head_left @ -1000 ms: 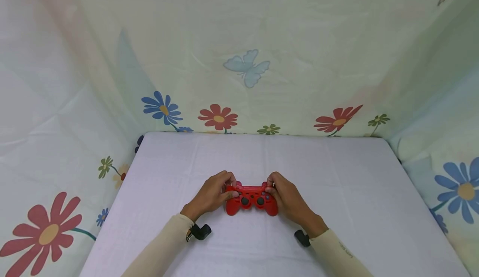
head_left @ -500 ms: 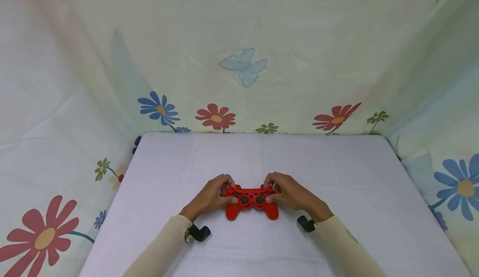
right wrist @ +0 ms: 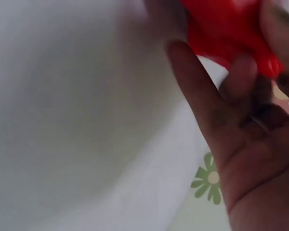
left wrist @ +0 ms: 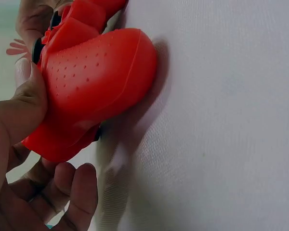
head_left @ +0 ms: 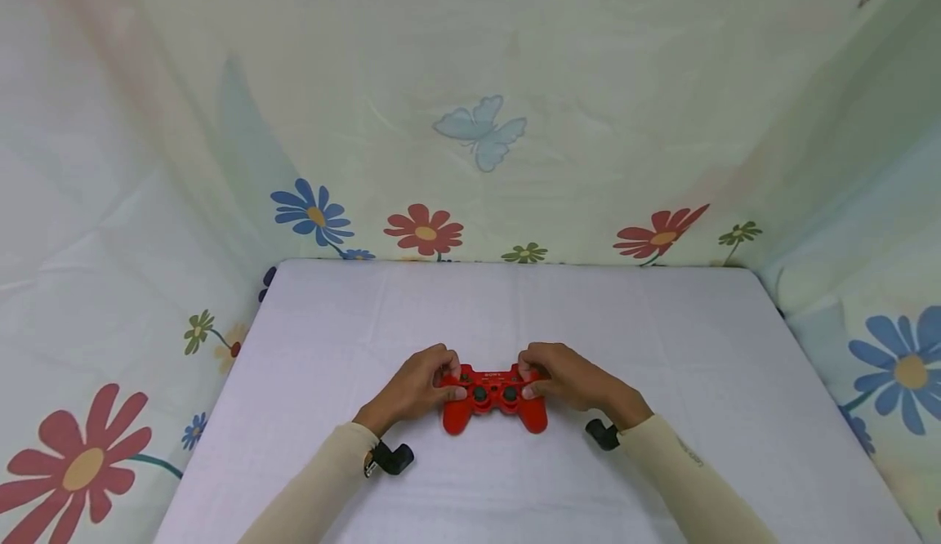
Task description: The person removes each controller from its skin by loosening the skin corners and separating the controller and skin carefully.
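At the head frame's lower centre, a red, dot-textured controller [head_left: 495,385] bears two black thumbsticks [head_left: 480,394]. Left hand [head_left: 415,382] and right hand [head_left: 572,376] grip opposite ends.

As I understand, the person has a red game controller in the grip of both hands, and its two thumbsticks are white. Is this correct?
No: the head view shows the thumbsticks are dark, not white. The left hand and right hand do grip the red game controller.
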Demonstrator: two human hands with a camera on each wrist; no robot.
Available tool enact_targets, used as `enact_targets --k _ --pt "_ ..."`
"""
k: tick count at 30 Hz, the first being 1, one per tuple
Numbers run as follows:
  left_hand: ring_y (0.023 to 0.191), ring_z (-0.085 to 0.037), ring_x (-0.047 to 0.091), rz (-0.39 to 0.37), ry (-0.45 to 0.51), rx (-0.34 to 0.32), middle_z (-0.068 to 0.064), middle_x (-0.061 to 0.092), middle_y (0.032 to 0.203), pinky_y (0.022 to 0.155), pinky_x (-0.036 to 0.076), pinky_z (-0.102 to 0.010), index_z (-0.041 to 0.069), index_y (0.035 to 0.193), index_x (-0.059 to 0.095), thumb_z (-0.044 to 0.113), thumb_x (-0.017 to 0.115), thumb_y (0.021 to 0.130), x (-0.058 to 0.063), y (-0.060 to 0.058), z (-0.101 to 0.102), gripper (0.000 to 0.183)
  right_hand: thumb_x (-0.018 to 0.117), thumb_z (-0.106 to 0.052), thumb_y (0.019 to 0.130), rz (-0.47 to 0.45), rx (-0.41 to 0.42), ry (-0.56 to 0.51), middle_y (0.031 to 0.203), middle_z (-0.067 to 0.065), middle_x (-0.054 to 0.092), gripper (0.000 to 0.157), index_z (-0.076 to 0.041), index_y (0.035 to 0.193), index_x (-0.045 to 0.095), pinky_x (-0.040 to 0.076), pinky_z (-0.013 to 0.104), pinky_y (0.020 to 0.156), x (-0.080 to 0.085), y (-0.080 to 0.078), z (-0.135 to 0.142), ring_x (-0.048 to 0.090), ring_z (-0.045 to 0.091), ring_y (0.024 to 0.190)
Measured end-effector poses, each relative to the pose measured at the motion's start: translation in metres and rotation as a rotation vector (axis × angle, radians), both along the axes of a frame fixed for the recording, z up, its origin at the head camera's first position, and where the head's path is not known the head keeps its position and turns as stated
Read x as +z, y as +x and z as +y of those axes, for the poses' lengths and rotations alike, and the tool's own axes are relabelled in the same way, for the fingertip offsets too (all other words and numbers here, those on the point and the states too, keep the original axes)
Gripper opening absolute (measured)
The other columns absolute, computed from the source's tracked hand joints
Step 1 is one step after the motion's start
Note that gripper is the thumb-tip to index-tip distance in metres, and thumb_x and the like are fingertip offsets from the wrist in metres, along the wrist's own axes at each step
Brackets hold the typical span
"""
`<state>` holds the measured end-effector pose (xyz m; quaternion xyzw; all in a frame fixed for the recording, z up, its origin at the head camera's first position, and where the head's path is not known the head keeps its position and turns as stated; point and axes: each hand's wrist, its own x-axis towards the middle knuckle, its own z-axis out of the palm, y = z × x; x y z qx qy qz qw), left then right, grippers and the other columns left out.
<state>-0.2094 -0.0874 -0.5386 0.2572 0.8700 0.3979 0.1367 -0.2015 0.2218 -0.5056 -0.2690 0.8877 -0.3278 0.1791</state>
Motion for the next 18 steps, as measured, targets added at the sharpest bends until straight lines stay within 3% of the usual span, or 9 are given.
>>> enact_targets --k 5,13,18 --pt "0.079 -0.01 0.051 0.075 -0.019 0.013 0.003 0.054 0.086 0.07 0.042 -0.024 0.021 0.091 0.059 0.025 0.086 0.091 0.001 0.006 0.001 0.027 0.082 -0.017 0.093 0.073 -0.064 -0.033 0.09 -0.006 0.049 0.028 -0.019 0.093 0.054 0.045 0.024 0.075 -0.008 0.015 -0.003 0.052 0.013 0.089" --pt "0.088 -0.012 0.051 0.078 -0.018 0.001 0.005 0.052 0.095 0.077 0.044 -0.026 0.02 0.102 0.058 0.024 0.085 0.091 0.001 0.008 0.004 0.03 0.079 -0.015 0.096 -0.002 -0.044 -0.039 0.101 -0.002 0.057 0.022 -0.017 0.107 0.06 0.049 0.026 0.083 -0.004 0.013 -0.006 0.055 0.016 0.097" --pt "0.095 -0.014 0.054 0.052 -0.024 -0.03 0.001 0.055 0.102 0.082 0.046 -0.026 0.021 0.113 0.065 0.021 0.084 0.093 0.008 0.008 0.008 0.028 0.081 -0.022 0.096 -0.065 -0.067 -0.087 0.098 -0.001 0.057 0.023 -0.017 0.112 0.064 0.048 0.026 0.079 -0.004 0.01 -0.009 0.054 0.017 0.095"
